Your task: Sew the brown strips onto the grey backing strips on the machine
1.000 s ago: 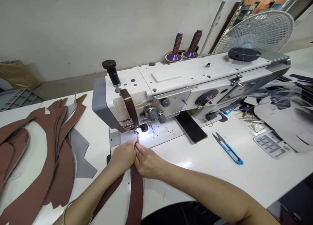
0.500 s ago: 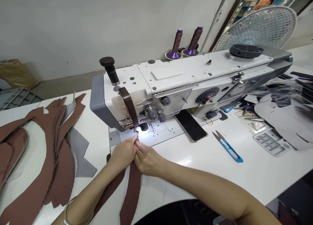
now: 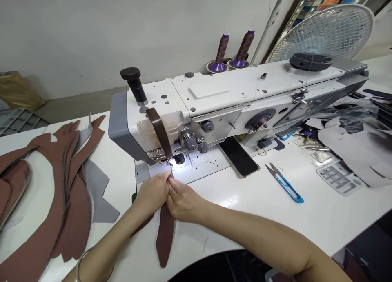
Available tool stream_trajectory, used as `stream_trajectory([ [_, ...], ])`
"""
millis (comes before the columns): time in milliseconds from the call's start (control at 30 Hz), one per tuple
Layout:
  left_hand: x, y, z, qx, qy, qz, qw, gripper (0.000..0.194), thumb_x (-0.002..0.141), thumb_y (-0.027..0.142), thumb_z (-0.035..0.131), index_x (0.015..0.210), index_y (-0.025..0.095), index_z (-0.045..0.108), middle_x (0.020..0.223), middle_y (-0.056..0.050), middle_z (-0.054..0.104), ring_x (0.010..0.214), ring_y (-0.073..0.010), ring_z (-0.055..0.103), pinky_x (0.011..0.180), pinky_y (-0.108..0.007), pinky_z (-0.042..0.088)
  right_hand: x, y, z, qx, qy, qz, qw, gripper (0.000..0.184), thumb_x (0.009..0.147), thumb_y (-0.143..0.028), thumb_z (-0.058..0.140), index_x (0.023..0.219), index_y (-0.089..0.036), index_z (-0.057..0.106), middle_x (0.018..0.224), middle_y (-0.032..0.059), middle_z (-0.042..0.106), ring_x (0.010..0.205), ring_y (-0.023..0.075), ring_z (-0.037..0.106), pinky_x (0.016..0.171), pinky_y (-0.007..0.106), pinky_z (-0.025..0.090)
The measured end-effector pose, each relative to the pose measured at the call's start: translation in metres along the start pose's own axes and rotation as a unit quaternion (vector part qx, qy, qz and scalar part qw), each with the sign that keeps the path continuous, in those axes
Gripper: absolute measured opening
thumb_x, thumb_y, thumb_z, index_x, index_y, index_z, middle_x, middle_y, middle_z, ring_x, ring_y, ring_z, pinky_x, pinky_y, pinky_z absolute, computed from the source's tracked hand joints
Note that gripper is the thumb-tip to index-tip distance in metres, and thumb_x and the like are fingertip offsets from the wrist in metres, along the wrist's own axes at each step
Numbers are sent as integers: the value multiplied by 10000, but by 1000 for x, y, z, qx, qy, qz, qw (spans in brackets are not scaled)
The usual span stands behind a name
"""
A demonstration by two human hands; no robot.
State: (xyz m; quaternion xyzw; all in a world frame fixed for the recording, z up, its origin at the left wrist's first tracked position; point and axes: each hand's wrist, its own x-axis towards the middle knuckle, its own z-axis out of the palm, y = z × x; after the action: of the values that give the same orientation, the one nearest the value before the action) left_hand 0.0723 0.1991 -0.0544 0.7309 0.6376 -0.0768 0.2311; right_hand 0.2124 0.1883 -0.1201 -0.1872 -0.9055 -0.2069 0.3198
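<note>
Brown strip (image 3: pixel 165 239) is lying on white table (image 3: pixel 245 229), pointed end facing person, other end running up to sewing machine (image 3: pixel 214 96). Left hand (image 3: pixel 154 192) and right hand (image 3: pixel 184 200) are meeting over strip, both curled closed, pinching it just before lit needle area (image 3: pixel 170 164). Brown pieces (image 3: pixel 75 220) are lying piled at left, blue snips (image 3: pixel 286 186) at right. Phone (image 3: pixel 240 157) is lying partly beneath machine. Behind, fan (image 3: pixel 333 33) is standing.

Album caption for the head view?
Left hand and right hand, side by side, hold a brown strip at a white sewing machine.
</note>
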Motion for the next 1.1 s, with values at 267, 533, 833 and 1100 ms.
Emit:
stream_trajectory([
  [267,-4,-1,-5,4,-9,9,1000,481,926,125,327,1391,176,440,1203,-114,651,1152,-228,598,970,-338,447,-2,4,5,22,-18,0,1000,266,886,-9,401,953,55,651,947,258,681,947,309,669,972,499,511],
  [533,-18,2,-6,17,-19,5,1000,528,920,163,337,1445,201,378,1148,-99,638,977,-245,651,850,-355,503,2,1,-8,47,-28,13,998,280,871,22,397,959,68,659,967,288,674,964,329,664,896,500,558],
  [833,-35,-2,11,-6,-37,24,999,525,933,187,329,1454,173,393,1353,-106,572,1143,-257,609,968,-380,469,-7,-32,-19,3,-53,-18,998,299,823,-17,446,1009,118,636,960,339,663,908,376,683,758,511,577],
  [1100,-24,8,-2,24,-61,23,998,539,918,157,365,1457,139,375,1412,-125,522,1196,-260,576,990,-371,450,-3,-23,-9,-26,-40,-8,999,285,828,-53,457,972,84,662,947,313,677,895,371,682,810,563,555],
])
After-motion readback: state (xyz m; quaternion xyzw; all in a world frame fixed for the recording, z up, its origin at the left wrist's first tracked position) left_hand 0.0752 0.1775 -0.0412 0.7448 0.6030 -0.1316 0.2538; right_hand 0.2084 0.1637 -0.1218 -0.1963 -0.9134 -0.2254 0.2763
